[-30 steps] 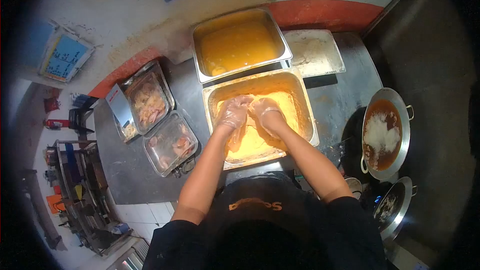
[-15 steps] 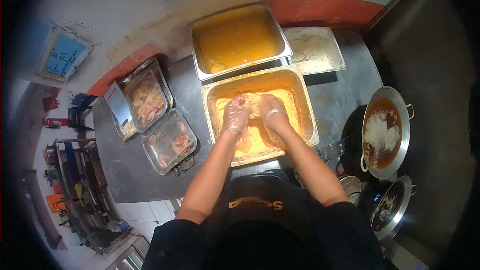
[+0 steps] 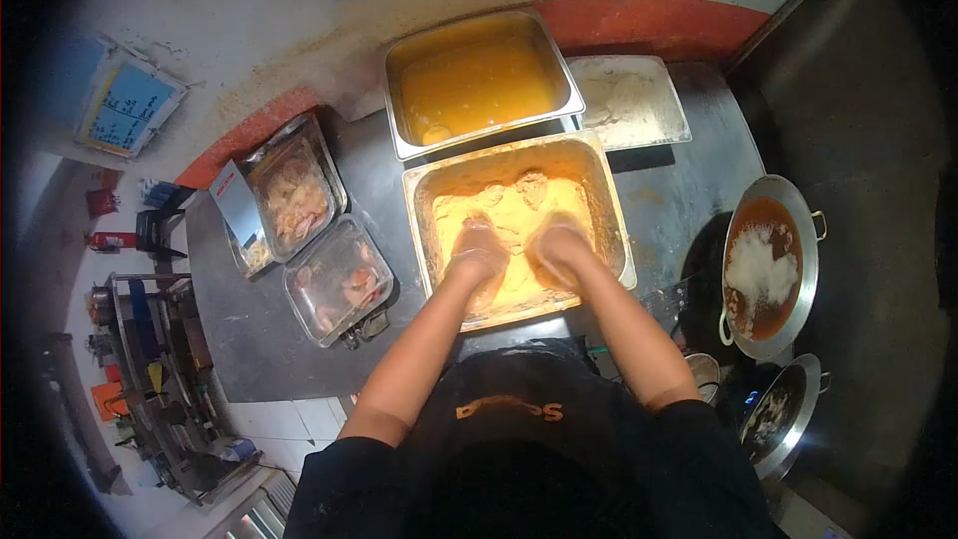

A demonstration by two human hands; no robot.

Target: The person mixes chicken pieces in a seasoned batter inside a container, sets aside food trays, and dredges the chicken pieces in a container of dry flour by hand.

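Observation:
Both hands wear clear plastic gloves and are down in the orange-yellow flour [image 3: 509,215] inside a deep metal tray [image 3: 626,250]. My left hand [image 3: 479,248] is at the left of the flour, its fingertips blurred and partly sunk in. My right hand [image 3: 559,245] is to the right, fingers smeared by motion and partly buried. A coated lump [image 3: 532,190] lies on the flour beyond the hands, near the tray's far side. Whether either hand grips anything cannot be made out.
Behind stands a tray of yellow liquid [image 3: 479,80], beside a pale flat tray [image 3: 629,105]. At left are containers of raw meat [image 3: 294,195] [image 3: 339,279]. A pan of frothing oil [image 3: 766,265] and a darker pan [image 3: 783,414] stand at right.
My hands were together over the flour's middle; they have moved apart and nearer to me. The coated lump now lies uncovered beyond them.

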